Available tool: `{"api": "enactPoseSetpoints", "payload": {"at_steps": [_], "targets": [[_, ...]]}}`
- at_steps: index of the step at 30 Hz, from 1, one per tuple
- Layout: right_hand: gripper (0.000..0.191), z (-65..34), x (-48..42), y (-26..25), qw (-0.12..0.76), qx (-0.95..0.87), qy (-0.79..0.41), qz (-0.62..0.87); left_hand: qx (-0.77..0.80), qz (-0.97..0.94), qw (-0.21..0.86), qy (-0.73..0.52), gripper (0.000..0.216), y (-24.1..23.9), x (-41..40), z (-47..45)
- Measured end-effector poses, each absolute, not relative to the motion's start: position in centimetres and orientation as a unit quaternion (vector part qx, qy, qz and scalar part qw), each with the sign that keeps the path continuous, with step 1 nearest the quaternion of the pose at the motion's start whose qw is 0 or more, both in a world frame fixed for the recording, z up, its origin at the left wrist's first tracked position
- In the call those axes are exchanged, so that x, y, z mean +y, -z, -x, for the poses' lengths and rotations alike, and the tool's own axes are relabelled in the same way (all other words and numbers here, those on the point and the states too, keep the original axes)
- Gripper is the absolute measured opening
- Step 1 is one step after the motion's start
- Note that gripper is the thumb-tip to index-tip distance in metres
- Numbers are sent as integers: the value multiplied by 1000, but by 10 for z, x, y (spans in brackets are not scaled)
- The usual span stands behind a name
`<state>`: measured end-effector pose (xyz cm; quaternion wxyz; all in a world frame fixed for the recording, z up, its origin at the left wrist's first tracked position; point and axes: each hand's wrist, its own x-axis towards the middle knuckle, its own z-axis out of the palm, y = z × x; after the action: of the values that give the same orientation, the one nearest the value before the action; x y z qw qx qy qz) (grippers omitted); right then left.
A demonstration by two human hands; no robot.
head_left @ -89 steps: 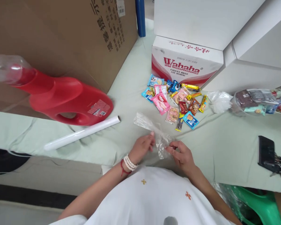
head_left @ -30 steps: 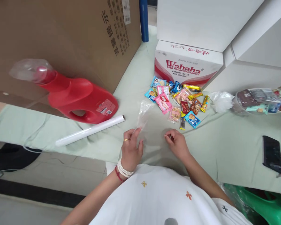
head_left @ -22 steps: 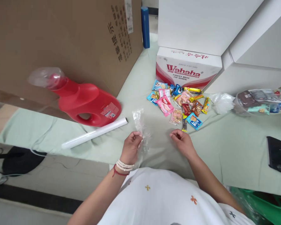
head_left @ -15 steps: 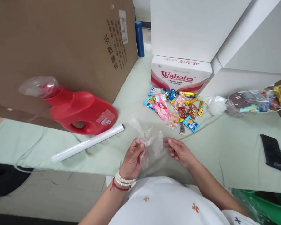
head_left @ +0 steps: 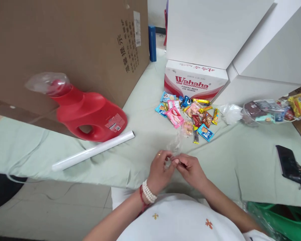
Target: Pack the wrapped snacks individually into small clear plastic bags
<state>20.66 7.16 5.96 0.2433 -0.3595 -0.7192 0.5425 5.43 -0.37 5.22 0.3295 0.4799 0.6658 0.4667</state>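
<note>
My left hand (head_left: 161,170) is closed on a thin clear plastic bag (head_left: 175,144), whose loose end sticks out toward the snacks. Fingertips meeting those of the left, my right hand (head_left: 190,170) pinches the same bag. Most of the bag is hidden by my fingers. Just beyond lies a loose heap of small wrapped snacks: a pink packet (head_left: 174,117), a blue packet (head_left: 205,133), a clear-wrapped biscuit (head_left: 187,128) and several others in yellow, brown and red wrappers.
A red jug (head_left: 95,115) with plastic over its neck and a white roll (head_left: 94,150) lie at left. Behind the snacks stands a Wahaha box (head_left: 194,82). At right are crumpled plastic (head_left: 232,113), a snack-filled bowl (head_left: 248,117), and a black phone (head_left: 286,160) with keys.
Half a second ago my hands were apart with the bag spread out at the left. Now they have come together, and the bag is gathered between the fingers.
</note>
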Motion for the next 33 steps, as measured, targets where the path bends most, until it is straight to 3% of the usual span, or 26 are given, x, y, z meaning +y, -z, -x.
{"api": "enactPoseSetpoints", "payload": {"at_steps": [4, 8, 11, 13, 15, 18, 22, 25, 28, 33], "targets": [[29, -213, 79, -54, 273, -620, -583, 448, 650, -380, 401, -521, 33, -35, 18, -56], [40, -243, 92, -48, 328, -492, -601, 538, 665, -246, 410, -574, 36, -19, 17, -32], [46, -266, 96, -46, 347, -421, -608, 577, 718, -214, 391, -534, 36, -11, 4, -8], [48, -279, 95, -42, 333, -417, -606, 591, 786, -283, 302, -460, 32, -10, -8, 5], [50, -288, 92, -37, 308, -440, -591, 602, 821, -383, 142, -398, 33, -14, -19, 11], [50, -292, 89, -31, 282, -499, -554, 604, 725, -590, -31, -355, 31, -34, -19, 7], [50, -290, 93, -34, 264, -562, -526, 581, 539, -803, 101, -233, 38, -61, 22, -7], [49, -297, 100, -41, 253, -591, -495, 585, 632, -752, 180, -59, 40, -68, 57, -15], [48, -321, 103, -40, 239, -600, -448, 618, 676, -708, 204, 23, 56, -64, 71, -17], [50, -372, 95, -25, 143, -610, -410, 663, 689, -709, 147, -15, 26, -40, 50, -14]]}}
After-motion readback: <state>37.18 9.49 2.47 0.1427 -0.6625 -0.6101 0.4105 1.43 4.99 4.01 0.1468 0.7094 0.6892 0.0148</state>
